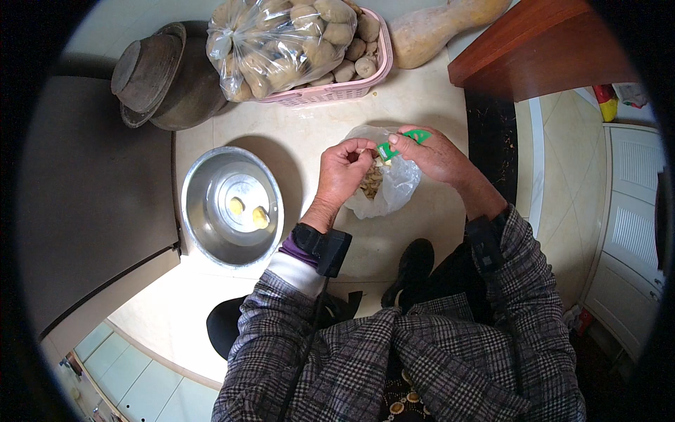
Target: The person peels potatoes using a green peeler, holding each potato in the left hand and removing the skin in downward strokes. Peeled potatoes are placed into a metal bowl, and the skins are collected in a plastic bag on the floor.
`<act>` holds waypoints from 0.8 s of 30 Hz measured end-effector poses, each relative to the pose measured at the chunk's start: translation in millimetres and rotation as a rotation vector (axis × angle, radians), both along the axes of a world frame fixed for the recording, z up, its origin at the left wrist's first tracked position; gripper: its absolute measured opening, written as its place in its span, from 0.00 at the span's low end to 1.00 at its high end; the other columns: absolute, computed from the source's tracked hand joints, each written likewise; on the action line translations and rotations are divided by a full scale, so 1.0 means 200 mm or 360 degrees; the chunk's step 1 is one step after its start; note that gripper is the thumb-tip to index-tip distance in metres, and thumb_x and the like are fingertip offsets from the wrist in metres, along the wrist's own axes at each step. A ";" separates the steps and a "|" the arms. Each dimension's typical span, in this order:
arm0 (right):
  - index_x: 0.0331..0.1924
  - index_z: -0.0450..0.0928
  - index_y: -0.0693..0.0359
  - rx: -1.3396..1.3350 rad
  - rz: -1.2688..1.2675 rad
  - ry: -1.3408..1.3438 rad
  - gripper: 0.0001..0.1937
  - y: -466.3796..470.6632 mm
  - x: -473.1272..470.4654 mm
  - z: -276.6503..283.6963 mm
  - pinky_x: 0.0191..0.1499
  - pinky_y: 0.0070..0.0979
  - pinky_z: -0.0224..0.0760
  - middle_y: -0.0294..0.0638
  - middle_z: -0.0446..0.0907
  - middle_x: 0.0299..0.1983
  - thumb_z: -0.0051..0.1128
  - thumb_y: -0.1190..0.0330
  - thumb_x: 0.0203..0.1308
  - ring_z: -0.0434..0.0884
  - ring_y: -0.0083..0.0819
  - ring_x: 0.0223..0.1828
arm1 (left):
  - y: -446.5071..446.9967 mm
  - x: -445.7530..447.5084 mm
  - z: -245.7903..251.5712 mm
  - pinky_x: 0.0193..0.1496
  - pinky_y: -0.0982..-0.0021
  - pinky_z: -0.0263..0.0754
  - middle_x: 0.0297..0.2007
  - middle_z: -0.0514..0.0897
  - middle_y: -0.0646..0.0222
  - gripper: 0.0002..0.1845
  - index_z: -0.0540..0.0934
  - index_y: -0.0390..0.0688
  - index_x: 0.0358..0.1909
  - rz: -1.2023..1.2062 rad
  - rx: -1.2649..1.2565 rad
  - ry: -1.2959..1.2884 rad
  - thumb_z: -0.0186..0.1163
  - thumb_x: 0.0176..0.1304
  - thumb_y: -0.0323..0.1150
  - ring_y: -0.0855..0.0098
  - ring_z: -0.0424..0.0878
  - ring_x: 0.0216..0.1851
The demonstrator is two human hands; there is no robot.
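My right hand point(433, 157) grips a green peeler point(387, 152) over an open plastic bag point(396, 184). At the peeler's near end, the thumb and fingers of my left hand point(340, 171) are drawn together; whether they pinch something small is hidden. Brown peelings point(372, 182) lie inside the bag below my hands, with a pale yellow bit close under the peeler. To the left, a metal basin point(190, 211) stands on the floor. Two yellow peeled pieces, likely potatoes, rest on its bottom: one point(236, 206) near the middle, the other point(260, 217) farther right.
Beyond the bag stands a pink plastic basket point(337, 95) of potatoes point(344, 70), topped by a clear bag of potatoes point(279, 50). A large squash point(422, 39) lies right of it. Dark pots point(184, 89) and a grey cabinet point(100, 184) stand left; a brown wooden panel point(543, 53) juts in right.
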State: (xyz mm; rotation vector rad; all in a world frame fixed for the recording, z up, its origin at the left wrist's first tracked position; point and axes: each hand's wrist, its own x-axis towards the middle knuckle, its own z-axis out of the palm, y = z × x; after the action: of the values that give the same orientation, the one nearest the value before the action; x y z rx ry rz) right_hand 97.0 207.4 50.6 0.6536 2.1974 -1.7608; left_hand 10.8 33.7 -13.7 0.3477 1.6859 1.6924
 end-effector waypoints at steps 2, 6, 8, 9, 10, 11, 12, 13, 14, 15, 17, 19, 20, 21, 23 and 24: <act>0.35 0.78 0.64 -0.0019 -0.0026 0.0077 0.18 0.00 0.00 0.00 0.35 0.24 0.67 0.33 0.75 0.25 0.51 0.55 0.69 0.71 0.21 0.29 | 0.00 0.01 0.01 0.36 0.79 0.76 0.29 0.84 0.73 0.06 0.84 0.36 0.37 -0.0011 0.0062 0.0108 0.61 0.60 0.22 0.84 0.78 0.29; 0.36 0.78 0.64 0.0005 0.0081 0.0030 0.19 0.00 0.01 0.03 0.36 0.20 0.66 0.30 0.73 0.26 0.52 0.54 0.69 0.70 0.19 0.30 | 0.00 0.02 0.06 0.35 0.77 0.76 0.27 0.84 0.70 0.06 0.83 0.37 0.37 -0.0066 -0.0032 0.0509 0.63 0.56 0.22 0.81 0.80 0.28; 0.35 0.78 0.64 0.0032 0.0079 0.0030 0.18 -0.01 0.00 0.03 0.36 0.20 0.66 0.30 0.73 0.25 0.52 0.54 0.69 0.70 0.19 0.30 | 0.00 0.01 0.08 0.34 0.75 0.77 0.28 0.84 0.66 0.06 0.82 0.37 0.36 -0.0119 -0.0090 0.0703 0.63 0.55 0.22 0.78 0.81 0.27; 0.34 0.77 0.64 0.0038 0.0077 0.0051 0.18 -0.02 0.00 0.02 0.35 0.20 0.65 0.30 0.73 0.25 0.52 0.54 0.69 0.69 0.19 0.29 | 0.00 0.01 0.09 0.34 0.75 0.77 0.28 0.84 0.65 0.07 0.82 0.38 0.36 -0.0134 -0.0119 0.0805 0.63 0.55 0.22 0.76 0.81 0.27; 0.35 0.78 0.64 0.0056 0.0089 0.0042 0.18 -0.02 0.00 0.02 0.36 0.20 0.66 0.31 0.73 0.26 0.52 0.54 0.69 0.70 0.19 0.30 | 0.00 0.02 0.09 0.34 0.74 0.77 0.28 0.84 0.64 0.06 0.82 0.38 0.35 -0.0117 -0.0169 0.0946 0.62 0.55 0.22 0.75 0.82 0.27; 0.36 0.78 0.64 0.0073 0.0100 0.0033 0.18 -0.01 0.00 0.01 0.37 0.20 0.66 0.31 0.74 0.27 0.52 0.55 0.69 0.70 0.19 0.30 | 0.01 0.02 0.09 0.34 0.73 0.77 0.28 0.84 0.63 0.05 0.82 0.38 0.34 -0.0086 -0.0206 0.1094 0.62 0.55 0.23 0.74 0.83 0.27; 0.36 0.78 0.64 0.0094 0.0118 0.0059 0.18 -0.01 0.01 0.00 0.37 0.20 0.67 0.31 0.75 0.27 0.52 0.55 0.70 0.71 0.19 0.30 | 0.01 0.03 0.09 0.34 0.72 0.78 0.29 0.84 0.61 0.05 0.82 0.38 0.33 -0.0063 -0.0236 0.1240 0.61 0.55 0.23 0.72 0.83 0.27; 0.37 0.79 0.64 0.0035 0.0069 0.0017 0.19 -0.01 0.01 -0.01 0.39 0.21 0.68 0.32 0.77 0.29 0.52 0.54 0.70 0.72 0.20 0.32 | 0.01 0.03 0.09 0.34 0.72 0.78 0.29 0.84 0.61 0.04 0.83 0.38 0.33 -0.0051 -0.0251 0.1251 0.61 0.56 0.24 0.72 0.83 0.28; 0.38 0.79 0.64 -0.0019 0.0028 0.0012 0.19 -0.01 0.01 -0.03 0.40 0.21 0.69 0.32 0.78 0.30 0.51 0.54 0.70 0.74 0.20 0.33 | 0.01 0.03 0.08 0.34 0.71 0.78 0.29 0.85 0.60 0.04 0.83 0.38 0.33 -0.0046 -0.0258 0.1261 0.61 0.56 0.24 0.71 0.84 0.28; 0.39 0.79 0.65 -0.0074 -0.0013 0.0006 0.20 0.00 0.01 -0.04 0.42 0.21 0.70 0.33 0.80 0.32 0.51 0.53 0.70 0.75 0.21 0.34 | 0.01 0.03 0.07 0.34 0.70 0.78 0.29 0.85 0.60 0.04 0.83 0.38 0.33 -0.0026 -0.0252 0.1279 0.61 0.57 0.25 0.71 0.84 0.28; 0.42 0.79 0.65 -0.0085 -0.0005 -0.0061 0.20 0.01 0.01 -0.05 0.45 0.22 0.71 0.34 0.82 0.35 0.51 0.53 0.70 0.78 0.22 0.38 | -0.01 0.02 0.05 0.34 0.70 0.78 0.29 0.85 0.60 0.05 0.84 0.38 0.35 -0.0039 -0.0248 0.0892 0.61 0.58 0.26 0.71 0.84 0.29; 0.44 0.79 0.64 -0.0222 -0.0075 -0.0099 0.20 0.02 0.00 -0.05 0.48 0.23 0.72 0.36 0.83 0.37 0.50 0.52 0.70 0.80 0.24 0.42 | -0.03 0.00 0.02 0.36 0.72 0.78 0.29 0.86 0.62 0.06 0.84 0.37 0.37 -0.0109 -0.0267 0.0637 0.60 0.60 0.26 0.74 0.84 0.30; 0.46 0.78 0.64 -0.0353 -0.0148 -0.0103 0.20 0.02 0.00 -0.05 0.49 0.24 0.72 0.37 0.82 0.38 0.50 0.52 0.71 0.81 0.26 0.44 | -0.04 -0.01 0.00 0.38 0.73 0.78 0.30 0.86 0.65 0.07 0.83 0.36 0.39 -0.0179 -0.0296 0.0572 0.59 0.62 0.26 0.77 0.83 0.32; 0.47 0.78 0.64 -0.0470 -0.0235 -0.0150 0.20 0.01 -0.01 -0.05 0.50 0.25 0.73 0.38 0.82 0.40 0.49 0.52 0.71 0.81 0.28 0.46 | -0.05 -0.02 -0.01 0.39 0.75 0.78 0.31 0.86 0.68 0.07 0.83 0.35 0.41 -0.0259 -0.0364 0.0481 0.59 0.64 0.25 0.79 0.82 0.33; 0.50 0.75 0.66 -0.0708 -0.0400 -0.0159 0.23 0.02 0.00 -0.03 0.51 0.29 0.75 0.44 0.81 0.44 0.51 0.51 0.69 0.82 0.33 0.46 | -0.07 -0.02 -0.04 0.43 0.76 0.77 0.32 0.86 0.70 0.08 0.83 0.35 0.43 -0.0486 -0.0372 0.0278 0.58 0.66 0.26 0.79 0.82 0.36; 0.52 0.74 0.68 -0.0839 -0.0479 -0.0158 0.25 0.02 0.00 -0.03 0.52 0.32 0.75 0.47 0.80 0.46 0.51 0.51 0.69 0.82 0.35 0.47 | -0.07 -0.02 -0.05 0.44 0.76 0.77 0.33 0.86 0.71 0.08 0.83 0.36 0.44 -0.0601 -0.0401 0.0175 0.58 0.66 0.26 0.79 0.82 0.37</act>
State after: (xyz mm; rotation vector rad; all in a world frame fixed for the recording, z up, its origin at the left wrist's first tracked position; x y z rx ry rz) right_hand 97.8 212.4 45.0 0.9400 1.5233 -2.2703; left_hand 6.5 19.9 -24.5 0.6043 1.7577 1.1918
